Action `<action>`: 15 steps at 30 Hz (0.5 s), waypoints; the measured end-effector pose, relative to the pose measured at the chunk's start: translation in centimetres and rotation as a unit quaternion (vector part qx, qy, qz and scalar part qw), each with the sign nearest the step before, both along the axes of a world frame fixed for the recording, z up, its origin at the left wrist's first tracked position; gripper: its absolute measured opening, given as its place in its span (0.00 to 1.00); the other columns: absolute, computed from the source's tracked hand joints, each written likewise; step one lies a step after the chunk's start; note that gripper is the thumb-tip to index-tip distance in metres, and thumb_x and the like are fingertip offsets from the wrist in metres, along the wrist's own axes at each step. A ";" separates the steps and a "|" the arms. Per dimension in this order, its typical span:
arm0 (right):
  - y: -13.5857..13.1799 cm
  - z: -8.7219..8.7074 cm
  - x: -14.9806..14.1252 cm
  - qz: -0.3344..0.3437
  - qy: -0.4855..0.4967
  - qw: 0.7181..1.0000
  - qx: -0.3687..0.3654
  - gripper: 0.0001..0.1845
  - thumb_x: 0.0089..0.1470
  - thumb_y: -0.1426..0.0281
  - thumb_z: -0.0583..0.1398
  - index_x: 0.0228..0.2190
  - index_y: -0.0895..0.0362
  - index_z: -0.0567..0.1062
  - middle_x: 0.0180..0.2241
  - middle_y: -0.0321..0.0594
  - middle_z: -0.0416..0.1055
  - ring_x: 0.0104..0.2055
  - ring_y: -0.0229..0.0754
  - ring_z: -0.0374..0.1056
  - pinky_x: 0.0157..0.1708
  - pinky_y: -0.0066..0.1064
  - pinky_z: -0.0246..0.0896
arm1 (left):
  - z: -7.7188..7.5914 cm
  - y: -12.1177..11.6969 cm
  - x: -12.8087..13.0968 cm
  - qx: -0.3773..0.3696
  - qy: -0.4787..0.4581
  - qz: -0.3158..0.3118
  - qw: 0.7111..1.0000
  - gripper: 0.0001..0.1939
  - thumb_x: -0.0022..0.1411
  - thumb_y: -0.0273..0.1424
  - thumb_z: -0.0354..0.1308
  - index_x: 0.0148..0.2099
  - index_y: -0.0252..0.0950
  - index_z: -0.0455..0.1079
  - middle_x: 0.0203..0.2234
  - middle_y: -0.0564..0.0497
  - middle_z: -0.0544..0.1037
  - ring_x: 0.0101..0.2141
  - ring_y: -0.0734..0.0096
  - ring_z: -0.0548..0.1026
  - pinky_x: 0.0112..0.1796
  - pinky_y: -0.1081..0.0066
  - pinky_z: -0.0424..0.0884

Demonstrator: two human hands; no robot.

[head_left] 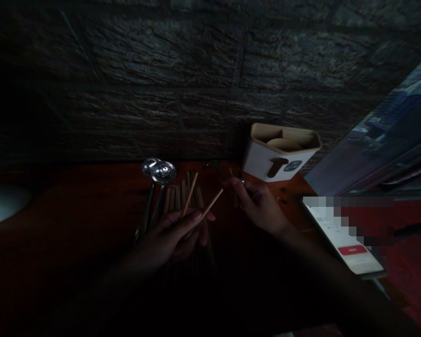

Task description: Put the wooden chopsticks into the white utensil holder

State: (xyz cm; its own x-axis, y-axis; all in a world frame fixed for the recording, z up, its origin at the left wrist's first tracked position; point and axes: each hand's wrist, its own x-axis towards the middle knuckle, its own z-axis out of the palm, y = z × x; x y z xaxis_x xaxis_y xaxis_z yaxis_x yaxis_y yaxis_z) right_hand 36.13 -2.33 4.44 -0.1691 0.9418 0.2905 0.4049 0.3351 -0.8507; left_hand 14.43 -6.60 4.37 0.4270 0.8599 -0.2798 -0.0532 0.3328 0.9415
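Observation:
My left hand (180, 229) is closed around two wooden chopsticks (190, 193), whose tips point up and apart. Under and behind that hand, several more chopsticks (171, 199) lie side by side on the reddish-brown wooden table (91, 210). To their left rest a perforated metal ladle (163, 173) and a second metal ladle (148, 166), partly covered by the first. My right hand (257, 203) has its fingers pinched together near the utensil holder; a small shiny bit shows at the fingertips, too dark to name. Some small dark object (211, 164) lies close to the wall.
A white utensil holder (261, 161) with a tan rim and compartments stands against the dark brick wall (210, 61). At the right edge lies a phone (361, 262) with its screen lit. Part of a pale rounded object (3, 206) shows at far left.

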 end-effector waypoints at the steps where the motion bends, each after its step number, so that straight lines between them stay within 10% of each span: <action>1: 0.2 0.0 0.2 -0.009 0.007 1.000 0.001 0.24 0.63 0.55 0.52 0.38 0.59 0.79 0.18 0.33 0.65 0.21 0.33 0.62 0.23 0.27 0.56 | 0.1 0.0 0.0 0.000 -0.001 0.006 1.000 0.19 0.65 0.43 0.54 0.48 0.36 0.74 0.21 0.54 0.72 0.13 0.85 0.55 0.15 0.79 0.48; 6: -0.6 0.4 -0.1 0.063 0.031 0.998 -0.002 0.22 0.64 0.56 0.51 0.34 0.58 0.78 0.18 0.33 0.67 0.23 0.33 0.64 0.28 0.28 0.60 | -0.2 0.2 -0.4 -0.005 0.011 0.018 1.000 0.21 0.64 0.45 0.55 0.50 0.36 0.74 0.22 0.53 0.72 0.14 0.84 0.56 0.16 0.78 0.48; 11: -1.7 0.5 -1.0 0.164 0.007 0.986 -0.014 0.20 0.64 0.59 0.52 0.49 0.57 0.73 0.21 0.31 0.69 0.24 0.33 0.67 0.28 0.26 0.61 | 0.0 0.0 -0.2 0.004 0.035 0.013 0.999 0.23 0.64 0.46 0.54 0.51 0.35 0.74 0.21 0.54 0.72 0.14 0.84 0.55 0.16 0.78 0.48; 15: -0.3 0.0 -0.1 0.074 -0.032 0.997 0.015 0.21 0.64 0.59 0.52 0.45 0.59 0.77 0.19 0.33 0.68 0.23 0.34 0.65 0.27 0.27 0.60 | 0.6 -0.3 0.2 0.009 0.028 -0.008 1.000 0.22 0.64 0.46 0.54 0.50 0.35 0.74 0.21 0.54 0.72 0.14 0.84 0.55 0.15 0.78 0.47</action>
State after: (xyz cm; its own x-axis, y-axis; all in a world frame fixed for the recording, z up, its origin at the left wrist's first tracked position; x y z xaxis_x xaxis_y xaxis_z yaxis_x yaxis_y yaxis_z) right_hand 36.02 -2.63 4.42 -0.3244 0.8963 0.3023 0.4029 0.4200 -0.8131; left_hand 14.58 -6.89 4.95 0.4240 0.8586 -0.2881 0.0046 0.3160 0.9487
